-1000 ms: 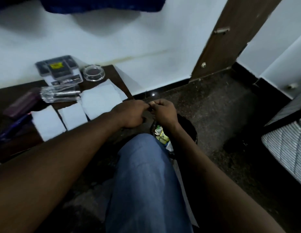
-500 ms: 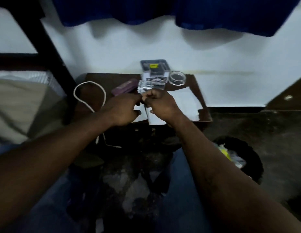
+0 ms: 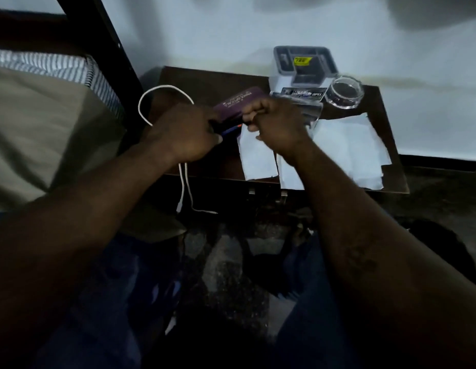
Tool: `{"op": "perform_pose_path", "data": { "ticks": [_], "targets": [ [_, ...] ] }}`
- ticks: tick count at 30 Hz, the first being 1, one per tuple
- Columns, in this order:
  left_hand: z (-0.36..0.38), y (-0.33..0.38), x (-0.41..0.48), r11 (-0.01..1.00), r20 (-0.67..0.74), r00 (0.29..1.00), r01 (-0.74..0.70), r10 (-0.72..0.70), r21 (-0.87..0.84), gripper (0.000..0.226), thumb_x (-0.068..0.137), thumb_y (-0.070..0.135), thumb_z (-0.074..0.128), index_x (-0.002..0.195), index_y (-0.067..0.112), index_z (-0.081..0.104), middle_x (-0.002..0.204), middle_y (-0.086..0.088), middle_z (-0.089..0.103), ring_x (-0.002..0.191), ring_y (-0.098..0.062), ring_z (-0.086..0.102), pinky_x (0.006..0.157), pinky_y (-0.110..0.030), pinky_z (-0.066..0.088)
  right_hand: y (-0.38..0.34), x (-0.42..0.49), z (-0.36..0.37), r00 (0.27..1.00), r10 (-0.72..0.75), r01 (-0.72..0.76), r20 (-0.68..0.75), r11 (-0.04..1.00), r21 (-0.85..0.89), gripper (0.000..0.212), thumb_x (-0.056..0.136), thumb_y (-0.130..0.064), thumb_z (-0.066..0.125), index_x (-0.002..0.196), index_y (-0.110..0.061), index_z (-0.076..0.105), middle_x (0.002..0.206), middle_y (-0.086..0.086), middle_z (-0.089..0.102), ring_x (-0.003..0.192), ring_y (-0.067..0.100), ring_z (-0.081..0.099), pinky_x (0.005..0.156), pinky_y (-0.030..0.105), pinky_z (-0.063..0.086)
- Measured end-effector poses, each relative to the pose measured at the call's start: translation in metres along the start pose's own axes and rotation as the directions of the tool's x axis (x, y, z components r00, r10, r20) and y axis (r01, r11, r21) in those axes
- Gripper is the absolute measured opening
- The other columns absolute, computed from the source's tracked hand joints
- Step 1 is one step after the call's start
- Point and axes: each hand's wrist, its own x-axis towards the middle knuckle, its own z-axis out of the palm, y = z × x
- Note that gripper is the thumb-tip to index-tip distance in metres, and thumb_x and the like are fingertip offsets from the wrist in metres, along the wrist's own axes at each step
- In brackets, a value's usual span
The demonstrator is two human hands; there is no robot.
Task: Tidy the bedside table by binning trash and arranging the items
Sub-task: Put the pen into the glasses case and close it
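My left hand grips the pens; they point right, tips at my curled right hand, whose hold I can't tell. The case lies just behind.

A bed fills the left side, covered by a beige sheet, with a blue-and-white striped mattress showing at its far edge. A black frame bar slants up beside it. A white wall spans the far side, with dark skirting at its foot on the right. The near floor is dark speckled stone.
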Motion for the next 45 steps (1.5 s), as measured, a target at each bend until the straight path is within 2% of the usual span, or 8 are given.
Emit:
{"op": "perform_pose_path", "data": {
  "ticks": [2,7,9,16,22,37,41,45],
  "targets": [
    [-0.001,-0.011,0.006,0.996,-0.012,0.997,0.074,-0.075,-0.039,0.037,0.083,0.029,0.078,0.118,0.022,0.073,0.104,-0.002,0.076,0.105,-0.025,0.068,0.096,-0.040,0.053,0.000,0.012,-0.003,1.000,-0.006,0.005,-0.026,0.999,-0.039,0.029,0.091,-0.008,0.061,0.072,-0.029,0.069,0.089,-0.001,0.080,0.078,0.011,0.074,0.071,0.029,0.057],
    [0.008,-0.015,0.015,0.994,0.019,0.994,0.111,-0.111,-0.009,0.038,0.081,0.032,0.079,0.118,0.025,0.073,0.114,-0.004,0.074,0.109,-0.026,0.067,0.096,-0.040,0.054,-0.006,0.015,-0.009,0.994,-0.100,0.092,-0.038,0.980,-0.175,0.026,0.083,-0.020,0.058,0.065,-0.034,0.071,0.083,-0.001,0.078,0.084,0.019,0.076,0.084,0.051,0.061],
    [0.013,-0.014,0.015,0.995,0.021,0.996,0.087,-0.088,0.044,0.039,0.081,0.034,0.078,0.118,0.027,0.072,0.118,-0.005,0.073,0.110,-0.028,0.066,0.095,-0.041,0.054,-0.002,0.011,-0.008,0.993,-0.119,0.116,0.001,0.968,-0.221,0.020,0.085,-0.019,0.057,0.074,-0.026,0.072,0.087,-0.001,0.078,0.087,0.021,0.075,0.085,0.052,0.060],
    [0.028,-0.016,0.016,0.951,0.065,0.993,0.072,-0.096,0.302,0.029,0.083,0.034,0.072,0.109,0.022,0.072,0.110,-0.013,0.071,0.102,-0.037,0.067,0.080,-0.038,0.054,0.014,0.007,-0.021,0.997,-0.078,0.079,0.016,0.962,-0.263,0.027,0.088,-0.019,0.055,0.070,-0.036,0.065,0.094,-0.005,0.078,0.088,0.020,0.076,0.083,0.053,0.061],
    [0.028,-0.011,0.022,0.932,0.075,0.987,0.108,-0.142,0.346,0.029,0.084,0.034,0.068,0.110,0.023,0.071,0.116,-0.013,0.069,0.105,-0.038,0.066,0.083,-0.041,0.055,0.025,-0.004,-0.024,0.994,-0.098,0.110,0.055,0.945,-0.307,0.018,0.091,-0.016,0.062,0.081,-0.028,0.073,0.090,-0.005,0.077,0.083,0.016,0.076,0.084,0.044,0.060],
    [0.029,-0.011,0.026,0.947,0.077,0.989,0.100,-0.129,0.306,0.028,0.082,0.037,0.065,0.105,0.023,0.071,0.112,-0.010,0.070,0.102,-0.034,0.067,0.080,-0.038,0.054,0.029,0.007,-0.011,0.975,-0.207,0.223,0.082,0.923,-0.314,0.015,0.091,-0.018,0.070,0.083,-0.031,0.071,0.080,-0.015,0.071,0.077,0.006,0.071,0.078,0.027,0.054],
    [0.017,-0.015,0.029,0.954,0.051,0.996,0.051,-0.069,0.297,0.031,0.080,0.046,0.064,0.099,0.023,0.074,0.103,-0.008,0.071,0.097,-0.032,0.067,0.078,-0.036,0.055,0.027,0.009,-0.009,0.969,-0.242,0.245,0.051,0.919,-0.309,0.002,0.091,-0.023,0.074,0.092,-0.023,0.076,0.092,-0.013,0.074,0.078,0.000,0.063,0.083,0.026,0.052],
    [-0.001,-0.017,0.032,0.970,-0.001,1.000,0.017,-0.017,0.241,0.039,0.077,0.057,0.060,0.086,0.022,0.074,0.088,-0.005,0.069,0.093,-0.031,0.063,0.074,-0.032,0.049,0.023,0.010,-0.006,0.971,-0.239,0.232,0.017,0.918,-0.321,0.021,0.090,-0.032,0.077,0.108,-0.021,0.074,0.110,-0.009,0.075,0.093,0.005,0.068,0.090,0.028,0.053]
  ]
}}
